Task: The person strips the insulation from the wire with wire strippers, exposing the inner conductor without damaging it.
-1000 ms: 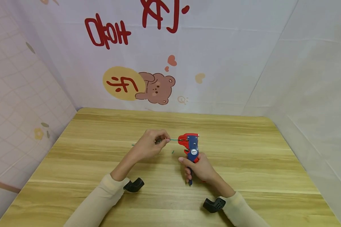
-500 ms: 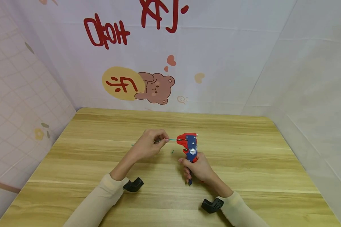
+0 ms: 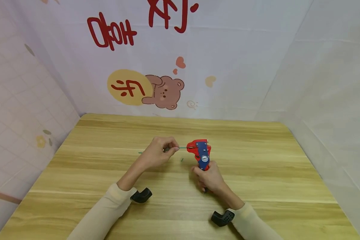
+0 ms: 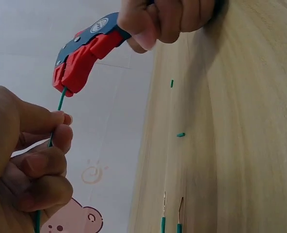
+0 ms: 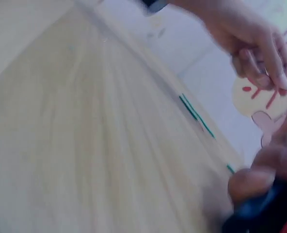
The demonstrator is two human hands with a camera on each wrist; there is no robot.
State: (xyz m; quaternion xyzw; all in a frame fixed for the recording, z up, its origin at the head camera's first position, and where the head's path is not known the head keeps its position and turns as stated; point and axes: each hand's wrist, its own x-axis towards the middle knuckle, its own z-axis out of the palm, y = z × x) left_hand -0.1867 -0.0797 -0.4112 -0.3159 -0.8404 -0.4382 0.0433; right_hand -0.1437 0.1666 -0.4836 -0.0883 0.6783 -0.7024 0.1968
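My left hand (image 3: 160, 151) pinches a thin green wire (image 3: 182, 147) between thumb and fingertips. From those fingers the wire runs right, its far end inside the red nose of a wire stripper (image 3: 202, 155). This red and blue tool stands upright above the table, its handles gripped by my right hand (image 3: 211, 176). In the left wrist view the green wire (image 4: 61, 99) enters the red nose, so its tip is hidden. Most of the handles are covered by my right fingers.
On the wooden table (image 3: 258, 160) lie green wires with bare copper ends (image 4: 163, 223), left of the tool. Small green insulation scraps (image 4: 181, 134) lie below the held wire. A printed cloth wall (image 3: 237, 66) stands behind the table.
My right hand has squeezed the stripper's handles closer together, and a red part now sticks out behind its head. The left hand and wire have barely moved.
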